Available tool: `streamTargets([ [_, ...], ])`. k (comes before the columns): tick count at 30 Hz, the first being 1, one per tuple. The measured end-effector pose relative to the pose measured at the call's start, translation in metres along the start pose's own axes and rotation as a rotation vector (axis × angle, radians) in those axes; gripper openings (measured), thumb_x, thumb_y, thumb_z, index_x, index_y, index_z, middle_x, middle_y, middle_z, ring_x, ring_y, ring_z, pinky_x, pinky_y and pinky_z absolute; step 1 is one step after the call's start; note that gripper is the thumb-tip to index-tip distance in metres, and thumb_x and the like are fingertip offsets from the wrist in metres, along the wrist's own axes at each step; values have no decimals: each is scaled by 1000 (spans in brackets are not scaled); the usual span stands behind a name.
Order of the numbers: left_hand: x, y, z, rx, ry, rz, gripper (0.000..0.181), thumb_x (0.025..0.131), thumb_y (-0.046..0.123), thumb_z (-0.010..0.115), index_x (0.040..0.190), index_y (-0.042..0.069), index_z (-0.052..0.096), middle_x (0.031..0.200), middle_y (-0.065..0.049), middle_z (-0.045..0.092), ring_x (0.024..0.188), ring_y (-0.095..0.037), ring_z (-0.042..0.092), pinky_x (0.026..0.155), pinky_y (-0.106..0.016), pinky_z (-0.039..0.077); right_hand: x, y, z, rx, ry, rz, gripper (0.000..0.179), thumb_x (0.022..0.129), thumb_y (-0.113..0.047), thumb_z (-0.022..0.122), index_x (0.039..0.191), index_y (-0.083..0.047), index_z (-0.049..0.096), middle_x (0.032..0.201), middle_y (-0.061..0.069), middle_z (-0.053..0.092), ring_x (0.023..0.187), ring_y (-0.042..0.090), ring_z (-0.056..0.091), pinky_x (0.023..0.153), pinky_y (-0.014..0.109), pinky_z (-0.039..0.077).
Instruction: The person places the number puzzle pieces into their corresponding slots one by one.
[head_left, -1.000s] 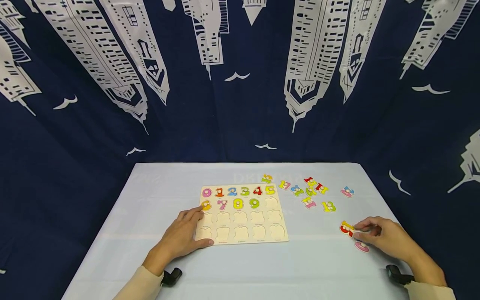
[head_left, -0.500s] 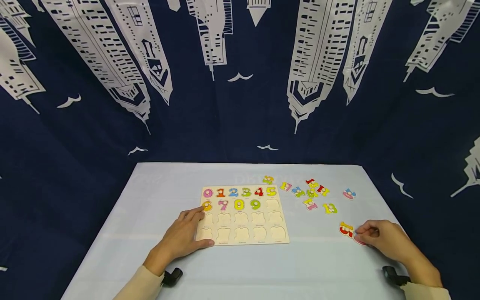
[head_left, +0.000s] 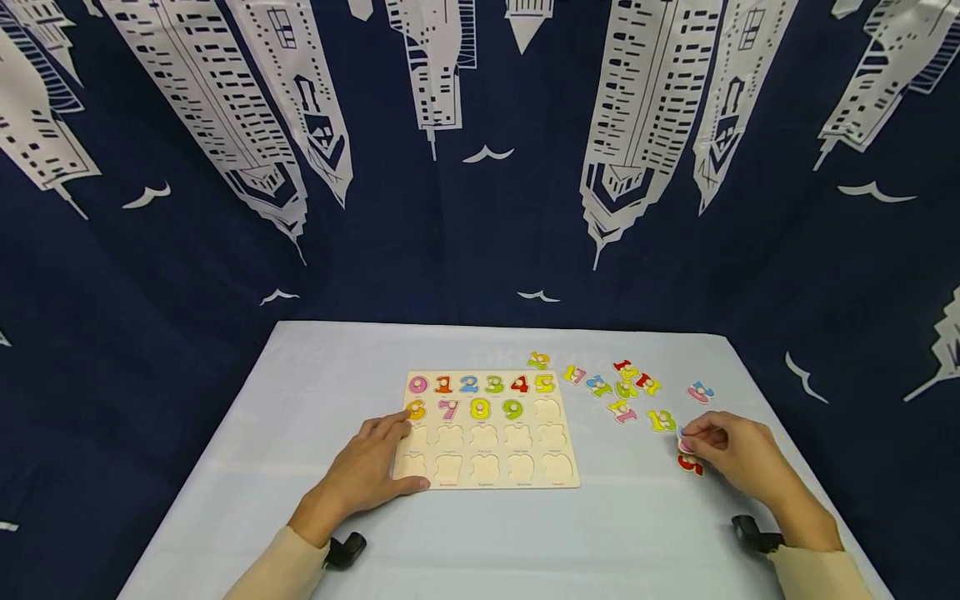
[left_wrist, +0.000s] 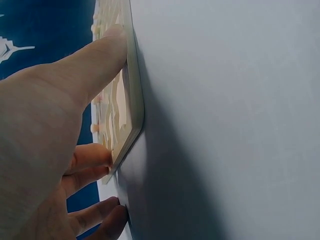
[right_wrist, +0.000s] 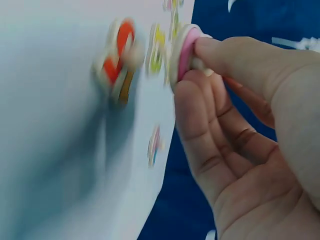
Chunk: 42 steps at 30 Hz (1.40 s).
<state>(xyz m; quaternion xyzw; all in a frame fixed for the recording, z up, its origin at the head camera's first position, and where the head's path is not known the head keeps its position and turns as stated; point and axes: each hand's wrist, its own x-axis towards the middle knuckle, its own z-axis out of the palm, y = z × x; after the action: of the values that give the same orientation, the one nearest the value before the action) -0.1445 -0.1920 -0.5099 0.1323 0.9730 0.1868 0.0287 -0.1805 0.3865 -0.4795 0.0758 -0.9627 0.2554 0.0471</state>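
My right hand (head_left: 731,450) pinches a pink wooden number piece (right_wrist: 184,55) between thumb and fingers at its knob. The fingers cover much of it in the head view. Close beside it on the table lies the red-and-yellow number piece (head_left: 691,466), blurred in the right wrist view. My left hand (head_left: 358,468) rests at the near left corner of the wooden number board (head_left: 487,489), thumb on its front edge and fingers along its left side. Digits 0 to 9 sit in the upper rows; the lower recesses show bare wood.
Behind the right hand are a green-and-yellow 13 piece (head_left: 662,421) and a blue-and-pink piece (head_left: 701,392). Several more number pieces lie right of the board, among them a pink-and-yellow one (head_left: 621,411). A dark patterned cloth (head_left: 465,250) hangs behind the white table (head_left: 525,542).
My right hand has picked up the pink piece and carried it away from me and leftward, over the red-and-yellow piece. The left hand stays on the board.
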Motion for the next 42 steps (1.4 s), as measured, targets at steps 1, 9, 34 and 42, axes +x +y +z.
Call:
streamTargets([
  [1, 0, 0, 0, -1, 0, 1, 98, 88, 64, 99, 158, 5, 66, 181, -13, 53, 156, -44, 56, 126, -63, 55, 3, -6, 4, 19, -7, -12, 15, 96, -12, 96, 106, -8, 85, 92, -1, 82, 75, 1, 65, 66, 19, 58],
  [9, 3, -3, 2, 0, 5, 3, 94, 89, 62, 98, 157, 5, 66, 180, -13, 54, 155, -44, 56, 126, -63, 55, 34, -57, 44, 95, -60, -172, 18, 97, -6, 94, 111, -12, 85, 102, -3, 79, 86, 4, 68, 77, 20, 62],
  [34, -2, -1, 0, -22, 17, 22, 95, 88, 61, 99, 155, 3, 67, 179, -15, 54, 155, -44, 56, 126, -63, 54, 99, -128, 111, 135, -224, -378, 12, 100, 1, 87, 108, -9, 87, 102, -1, 80, 88, 4, 69, 80, 23, 61],
  [42, -3, -1, -1, -15, 22, 19, 95, 88, 62, 100, 155, 3, 67, 179, -14, 54, 154, -43, 57, 125, -63, 56, 102, -131, 110, 88, -186, -319, 6, 100, -6, 91, 104, -10, 88, 100, -1, 79, 89, 6, 68, 80, 24, 59],
])
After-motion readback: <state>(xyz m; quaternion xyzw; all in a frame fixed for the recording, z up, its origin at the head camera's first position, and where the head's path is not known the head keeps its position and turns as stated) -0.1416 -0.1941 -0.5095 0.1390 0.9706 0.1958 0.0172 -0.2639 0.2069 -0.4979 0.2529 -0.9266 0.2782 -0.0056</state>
